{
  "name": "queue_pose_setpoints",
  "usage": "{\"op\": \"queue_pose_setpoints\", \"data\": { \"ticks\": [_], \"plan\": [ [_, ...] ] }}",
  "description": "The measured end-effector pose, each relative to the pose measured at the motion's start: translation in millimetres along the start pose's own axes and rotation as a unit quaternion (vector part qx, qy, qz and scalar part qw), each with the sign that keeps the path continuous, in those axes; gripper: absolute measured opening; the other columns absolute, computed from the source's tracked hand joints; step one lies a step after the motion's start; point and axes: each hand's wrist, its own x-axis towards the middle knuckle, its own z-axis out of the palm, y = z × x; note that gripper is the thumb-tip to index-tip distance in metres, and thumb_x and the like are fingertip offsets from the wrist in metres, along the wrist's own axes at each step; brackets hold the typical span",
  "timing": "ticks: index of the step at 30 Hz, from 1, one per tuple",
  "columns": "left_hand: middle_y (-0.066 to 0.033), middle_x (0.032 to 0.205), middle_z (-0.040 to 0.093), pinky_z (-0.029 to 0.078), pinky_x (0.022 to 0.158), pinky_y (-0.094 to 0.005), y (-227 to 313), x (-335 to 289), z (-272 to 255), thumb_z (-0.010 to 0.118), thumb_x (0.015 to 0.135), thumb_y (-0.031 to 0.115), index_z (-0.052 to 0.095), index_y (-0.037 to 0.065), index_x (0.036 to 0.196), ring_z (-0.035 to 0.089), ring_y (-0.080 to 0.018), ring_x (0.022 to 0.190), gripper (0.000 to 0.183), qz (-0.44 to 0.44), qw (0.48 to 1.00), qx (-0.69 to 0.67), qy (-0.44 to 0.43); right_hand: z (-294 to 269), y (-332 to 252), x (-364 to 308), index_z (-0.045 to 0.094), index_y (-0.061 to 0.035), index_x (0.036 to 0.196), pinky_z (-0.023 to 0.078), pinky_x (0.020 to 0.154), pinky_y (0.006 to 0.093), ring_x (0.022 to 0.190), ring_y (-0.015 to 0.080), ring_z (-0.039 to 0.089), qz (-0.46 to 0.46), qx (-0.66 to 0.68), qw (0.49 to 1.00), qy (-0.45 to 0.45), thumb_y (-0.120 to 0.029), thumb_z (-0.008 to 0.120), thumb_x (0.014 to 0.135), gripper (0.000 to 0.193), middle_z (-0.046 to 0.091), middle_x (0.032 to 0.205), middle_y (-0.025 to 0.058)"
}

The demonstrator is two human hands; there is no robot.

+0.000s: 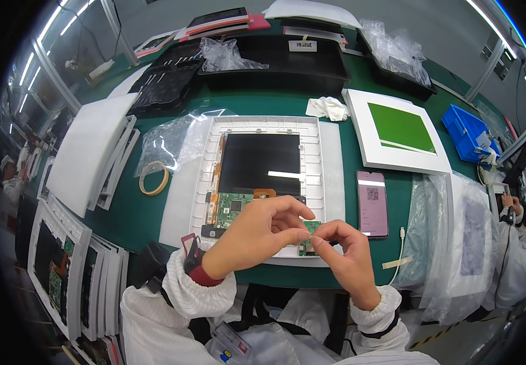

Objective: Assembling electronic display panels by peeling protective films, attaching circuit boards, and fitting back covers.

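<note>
A white plastic frame (313, 164) lies in front of me, back side up, around a dark display panel (257, 158). Near its lower left a green circuit board (226, 207) joins orange flat cables. At the lower right corner is a smaller green board (313, 225), partly covered by my fingers. Above the frame's lower part, my left hand (254, 234) is closed in a pinch, thumb and forefinger meeting beside the small board. My right hand (348, 252) pinches at the same spot from the right. What lies between the fingertips is too small to make out.
A phone (372, 207) and white cable (399, 249) lie right, below a white frame with green screen (400, 128). Left are a tape roll (154, 178) and stacked foam sheets (86, 149). Black trays (275, 79) stand behind; a blue bin (467, 131) and another person's hand (511, 204) are far right.
</note>
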Motion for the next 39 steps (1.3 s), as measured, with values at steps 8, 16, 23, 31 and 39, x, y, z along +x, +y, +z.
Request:
{"op": "queue_pose_setpoints", "data": {
  "ticks": [8,16,23,31,39],
  "plan": [
    [-0.0086,0.081,0.065,0.050,0.068,-0.0214,-10.4,-9.2,-16.7,0.066,0.079,0.001,0.057,-0.002,0.102,0.062,-0.0096,0.073,0.025,0.027,0.998,-0.024,0.052,17.7,-16.1,11.7,0.062,0.0018,0.084,0.045,0.071,0.0248,0.074,0.0107,0.056,0.017,-0.051,0.998,-0.022,-0.009,0.064,0.081,0.012,0.063,0.078,0.0054],
    [-0.0082,0.081,0.064,0.050,0.067,-0.0215,-23.1,-14.1,-22.9,0.064,0.079,0.000,0.052,0.000,0.100,0.062,-0.0100,0.072,0.024,0.038,0.992,-0.051,0.113,29.5,-30.7,28.4,0.062,0.0026,0.085,0.046,0.070,0.0257,0.075,0.0116,0.058,0.024,-0.095,0.993,-0.064,-0.011,0.063,0.082,0.014,0.064,0.079,0.0063],
    [-0.0090,0.086,0.064,0.049,0.068,-0.0228,-28.5,-20.0,-33.7,0.067,0.078,0.002,0.054,0.000,0.099,0.062,-0.0122,0.076,0.024,0.042,0.988,-0.059,0.133,29.6,-37.1,57.7,0.066,0.0009,0.082,0.046,0.067,0.0314,0.072,0.0199,0.058,-0.012,-0.231,0.965,-0.125,-0.017,0.067,0.075,0.019,0.063,0.075,0.0115],
    [-0.0163,0.114,0.055,0.040,0.093,-0.0341,-85.5,-46.2,-79.9,0.065,0.076,0.003,0.056,0.002,0.105,0.053,-0.0286,0.108,0.030,0.111,0.862,0.296,0.396,44.5,-4.6,108.0,0.070,-0.0050,0.064,0.045,0.071,0.0410,0.071,0.0294,0.059,0.014,-0.437,0.891,-0.124,-0.016,0.064,0.071,0.014,0.064,0.064,0.0143],
    [-0.0199,0.118,0.053,0.039,0.094,-0.0363,-117.0,-52.8,-79.3,0.057,0.084,0.006,0.055,0.001,0.110,0.052,-0.0331,0.111,0.027,0.118,0.893,0.157,0.404,56.0,13.7,120.4,0.071,-0.0092,0.063,0.045,0.072,0.0417,0.070,0.0302,0.061,0.054,-0.464,0.876,-0.123,-0.016,0.062,0.070,0.013,0.065,0.063,0.0121]
  ]
}}
